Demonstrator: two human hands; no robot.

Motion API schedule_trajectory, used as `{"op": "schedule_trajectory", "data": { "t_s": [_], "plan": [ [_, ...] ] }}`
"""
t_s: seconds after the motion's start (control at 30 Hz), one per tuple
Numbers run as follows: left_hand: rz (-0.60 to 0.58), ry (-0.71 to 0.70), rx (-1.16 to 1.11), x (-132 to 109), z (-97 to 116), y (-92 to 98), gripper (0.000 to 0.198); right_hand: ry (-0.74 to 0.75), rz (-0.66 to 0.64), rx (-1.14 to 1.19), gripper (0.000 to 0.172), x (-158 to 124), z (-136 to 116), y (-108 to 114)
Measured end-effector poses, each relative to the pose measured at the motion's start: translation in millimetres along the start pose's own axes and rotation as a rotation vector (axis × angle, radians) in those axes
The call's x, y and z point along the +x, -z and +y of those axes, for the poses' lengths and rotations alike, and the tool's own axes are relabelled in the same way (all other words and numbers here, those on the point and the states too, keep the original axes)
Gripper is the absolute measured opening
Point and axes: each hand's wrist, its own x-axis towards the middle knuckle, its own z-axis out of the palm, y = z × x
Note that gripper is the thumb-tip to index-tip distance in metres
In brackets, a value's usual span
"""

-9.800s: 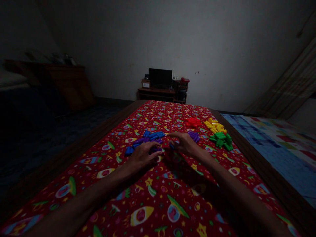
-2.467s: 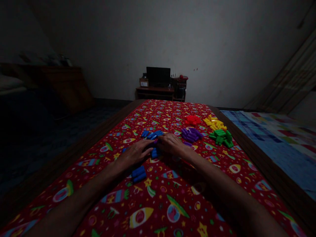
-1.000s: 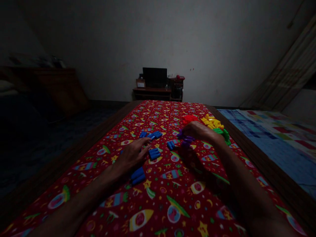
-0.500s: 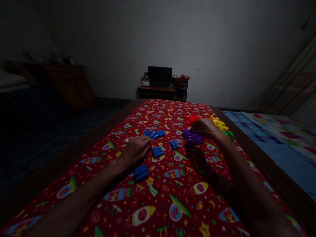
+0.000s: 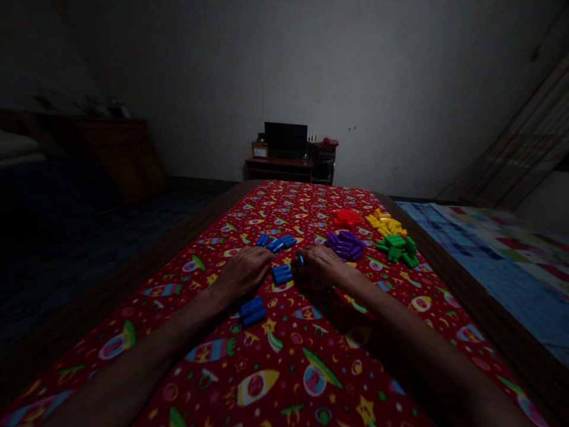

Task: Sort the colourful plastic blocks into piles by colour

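Observation:
My left hand (image 5: 242, 271) lies flat on the red patterned cloth (image 5: 284, 356), fingers spread, next to a blue block cluster (image 5: 281, 274). Another blue block pair (image 5: 252, 311) lies by my left wrist. My right hand (image 5: 322, 265) rests palm down over a small blue piece (image 5: 301, 260), its fingers curled on it. More blue blocks (image 5: 276, 242) lie just beyond my hands. A purple pile (image 5: 344, 244) sits right of them, with red (image 5: 347, 217), yellow (image 5: 386, 224) and green (image 5: 398, 249) piles further right.
The cloth covers a long wooden table (image 5: 178, 237). A patterned mattress (image 5: 498, 261) lies to the right. A low desk with a dark monitor (image 5: 285, 139) stands against the far wall. A dark wooden cabinet (image 5: 120, 154) is at the left.
My right hand has come back from the purple pile toward the middle and now covers a blue piece. The left hand has stayed flat beside the blue blocks.

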Motion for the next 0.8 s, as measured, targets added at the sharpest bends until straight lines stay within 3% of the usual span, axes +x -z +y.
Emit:
{"op": "schedule_trajectory", "data": {
  "t_s": [0.1,0.23,0.37,0.47,0.63,0.7,0.8],
  "plan": [
    [0.007,0.018,-0.050,-0.3,-7.6,-2.3,0.029,-0.010,-0.002,0.032,0.035,3.9,3.2,0.2],
    [0.066,0.105,-0.090,-1.9,-27.5,-19.9,0.037,0.004,-0.137,0.119,0.028,8.0,4.0,15.7],
    [0.092,0.271,-0.108,-5.8,-41.3,-39.1,0.048,0.115,-0.152,0.240,0.052,9.0,-12.2,19.7],
    [0.079,0.303,-0.192,-6.8,-43.7,-44.9,0.050,0.188,-0.081,0.193,0.063,7.9,-33.7,-0.8],
    [0.219,0.380,-0.530,4.6,-34.6,-38.1,0.061,0.149,0.056,0.082,0.052,1.8,-48.5,-43.0],
    [0.311,0.401,-0.664,8.8,-32.5,-29.5,0.066,0.114,0.106,0.078,0.051,-0.8,-44.9,-47.8],
    [0.322,0.423,-0.574,8.0,-42.9,-15.5,0.066,-0.014,0.160,0.072,0.046,-2.2,-39.3,-42.3]
  ]
}}
